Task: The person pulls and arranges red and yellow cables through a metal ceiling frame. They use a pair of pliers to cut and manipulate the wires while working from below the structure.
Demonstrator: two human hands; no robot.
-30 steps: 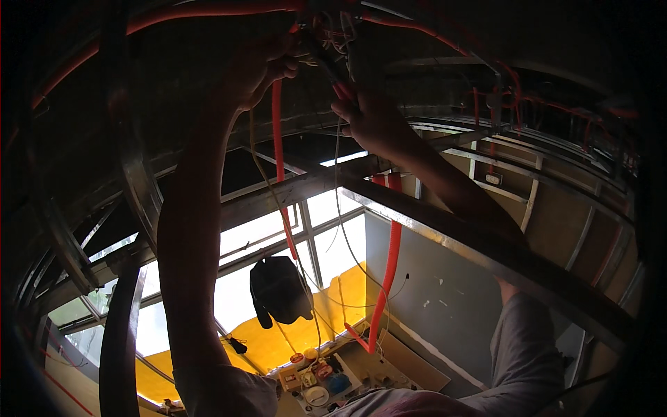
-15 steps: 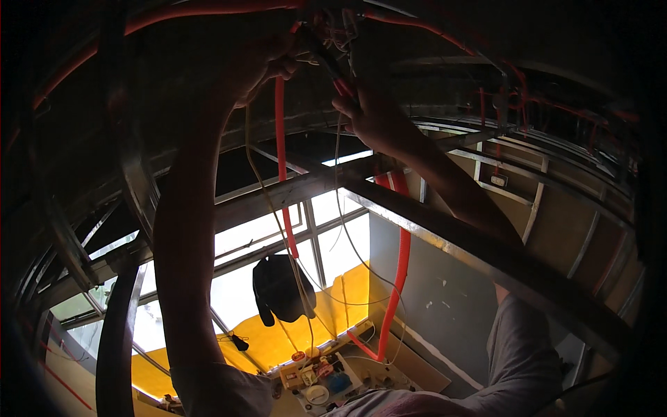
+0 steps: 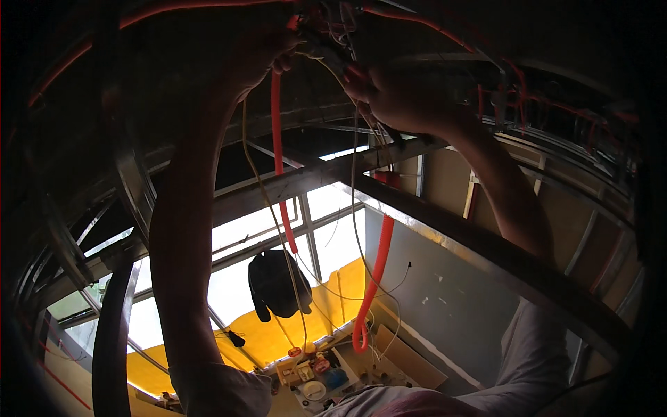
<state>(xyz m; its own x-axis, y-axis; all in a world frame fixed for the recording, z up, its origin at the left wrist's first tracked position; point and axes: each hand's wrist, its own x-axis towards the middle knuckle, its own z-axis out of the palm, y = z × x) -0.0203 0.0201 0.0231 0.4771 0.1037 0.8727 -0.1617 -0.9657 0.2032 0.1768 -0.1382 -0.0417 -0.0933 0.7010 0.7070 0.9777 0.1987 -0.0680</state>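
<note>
In the head view, both bare arms reach up to the far, dim ceiling, grey sleeves at the near edge. The right hand is wrapped around the red grip of a dark, long plier-like hand tool, its fingers curled closed on it. The tool slants from this grip up and left to the left hand, just below a tangled bundle of thin, pale wires. The left hand is at the tool's far end, fingers bent and drawn together; it is too dark to tell whether they pinch a wire. A thin, yellowish cable hangs from beside the left wrist, and a thin, grey cable hangs just left of the right hand.

Between the forearms, a straight, orange-red plastic conduit drops from near the left hand. To its right and nearer, a curved, orange-red corrugated conduit hangs beside a long, shiny metal channel, which passes in front of the right forearm. Lower down, a dark, draped garment hangs before bright window panes, their lower part covered by a yellow sheet. A grey, flat wall stands to the right. At the near edge, a round, white container lies beside a blue, rounded item.
</note>
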